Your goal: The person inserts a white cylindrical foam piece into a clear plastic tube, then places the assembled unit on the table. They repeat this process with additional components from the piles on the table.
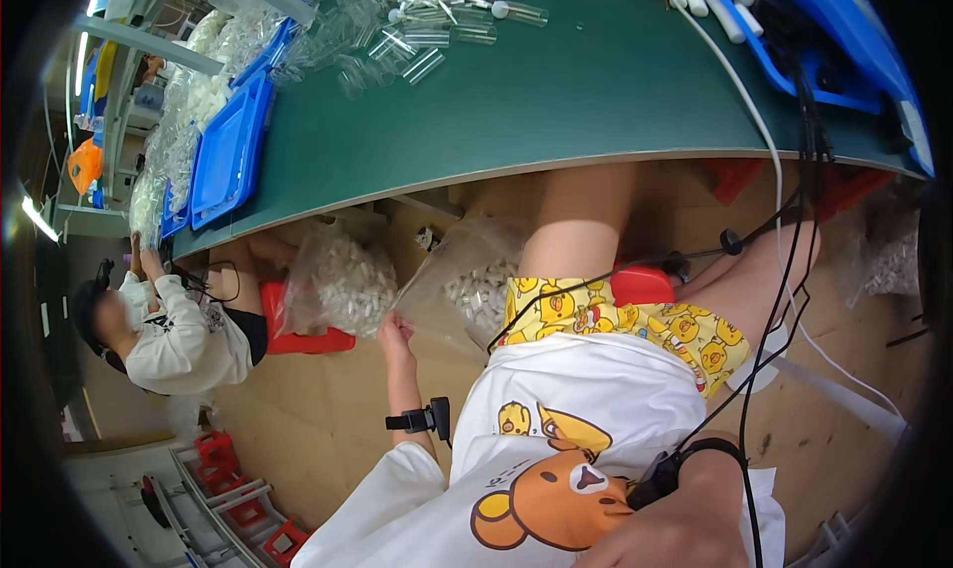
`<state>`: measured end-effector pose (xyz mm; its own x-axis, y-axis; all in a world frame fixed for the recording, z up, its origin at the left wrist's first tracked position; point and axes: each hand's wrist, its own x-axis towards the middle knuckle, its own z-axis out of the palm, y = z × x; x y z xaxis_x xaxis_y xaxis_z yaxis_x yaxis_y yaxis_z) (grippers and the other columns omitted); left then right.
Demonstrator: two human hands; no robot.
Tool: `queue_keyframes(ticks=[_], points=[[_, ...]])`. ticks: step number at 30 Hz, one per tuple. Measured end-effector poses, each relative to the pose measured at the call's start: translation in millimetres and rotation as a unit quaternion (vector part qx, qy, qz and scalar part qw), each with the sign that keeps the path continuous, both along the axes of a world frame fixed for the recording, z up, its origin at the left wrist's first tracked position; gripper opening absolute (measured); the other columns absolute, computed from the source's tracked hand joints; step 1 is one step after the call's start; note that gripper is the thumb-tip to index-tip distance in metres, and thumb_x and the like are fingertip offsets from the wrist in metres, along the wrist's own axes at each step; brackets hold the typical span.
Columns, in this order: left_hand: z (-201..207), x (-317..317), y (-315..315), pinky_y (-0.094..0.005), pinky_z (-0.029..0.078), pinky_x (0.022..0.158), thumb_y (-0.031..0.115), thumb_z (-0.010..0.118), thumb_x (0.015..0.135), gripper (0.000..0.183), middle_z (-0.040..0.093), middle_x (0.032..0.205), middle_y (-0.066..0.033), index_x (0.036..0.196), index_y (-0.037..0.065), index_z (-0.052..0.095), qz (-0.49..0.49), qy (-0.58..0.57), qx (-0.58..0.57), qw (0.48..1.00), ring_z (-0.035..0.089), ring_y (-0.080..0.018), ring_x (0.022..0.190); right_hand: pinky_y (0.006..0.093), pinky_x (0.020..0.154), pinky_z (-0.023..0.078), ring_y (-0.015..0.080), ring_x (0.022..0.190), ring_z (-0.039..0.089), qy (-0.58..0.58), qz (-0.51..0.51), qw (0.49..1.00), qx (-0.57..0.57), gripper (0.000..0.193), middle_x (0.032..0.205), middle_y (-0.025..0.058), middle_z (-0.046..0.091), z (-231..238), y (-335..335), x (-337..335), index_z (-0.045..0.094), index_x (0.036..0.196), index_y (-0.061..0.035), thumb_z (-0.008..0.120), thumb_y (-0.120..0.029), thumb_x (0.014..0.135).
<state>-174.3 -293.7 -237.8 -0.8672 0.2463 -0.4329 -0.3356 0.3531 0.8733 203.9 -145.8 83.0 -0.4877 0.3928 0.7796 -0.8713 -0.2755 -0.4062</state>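
Observation:
My left hand [395, 332] reaches down beside my left leg, fingers pinched on the edge of a clear plastic bag [425, 305]. Small white pieces [481, 295] lie inside that bag, which stands on the floor under the table edge. A second clear bag [342, 280] full of similar white pieces is just left of it. My right hand [660, 540] is close to my chest at the lower edge, in front of my white T-shirt [586, 379]. Its fingers run out of the picture, so I cannot see what they do.
Clear tubes [422, 67] and white parts lie on the green table [427, 131]. Blue trays [228, 161] sit at its left end. Black cables [794, 240] hang at the right. A co-worker [189, 335] sits at the left; red stools [308, 335] stand below.

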Motion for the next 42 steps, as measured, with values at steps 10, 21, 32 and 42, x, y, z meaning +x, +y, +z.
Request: queue_keyframes(ticks=[10,21,32,42], points=[[47.8,39.0,69.2,-0.0286,0.042,0.06,0.032,0.051,0.098,0.041,0.046,0.061,-0.0017,0.064,0.009,0.044,-0.183,0.03,0.08,0.979,0.049,-0.0131,0.059,0.0333,0.047,0.037,0.0215,0.047,0.043,0.017,-0.045,0.999,0.025,0.03,0.058,0.0069,0.043,27.1,-14.3,7.9,0.05,0.059,-0.001,0.061,-0.001,0.087],[208.1,114.1,171.0,-0.0311,0.039,0.056,0.016,0.057,0.094,0.03,0.048,0.066,-0.0086,0.071,-0.003,0.052,-0.548,0.294,0.114,0.775,0.048,-0.0164,0.06,0.0318,0.045,0.034,0.0208,0.047,0.044,0.0,-0.172,0.978,0.121,0.035,0.058,0.0067,0.043,62.9,-7.6,2.0,0.046,0.054,-0.0041,0.063,0.0,0.085],[226.0,111.1,244.2,-0.0332,0.035,0.054,0.012,0.055,0.095,0.027,0.041,0.065,-0.0102,0.074,-0.003,0.046,-0.374,0.472,0.175,0.778,0.039,-0.0198,0.056,0.0303,0.046,0.035,0.0189,0.046,0.043,-0.009,-0.179,0.971,0.155,0.034,0.058,0.0058,0.043,70.0,0.1,-8.7,0.05,0.057,-0.0039,0.06,-0.003,0.09],[225.6,100.0,239.7,-0.0251,0.035,0.059,0.018,0.053,0.098,0.032,0.047,0.067,-0.0013,0.073,0.0,0.046,-0.389,0.362,0.165,0.831,0.042,-0.008,0.063,0.0288,0.045,0.034,0.017,0.045,0.042,0.001,-0.179,0.973,0.143,0.038,0.057,0.0042,0.043,68.1,2.6,-5.4,0.05,0.057,-0.0048,0.06,-0.007,0.093]])
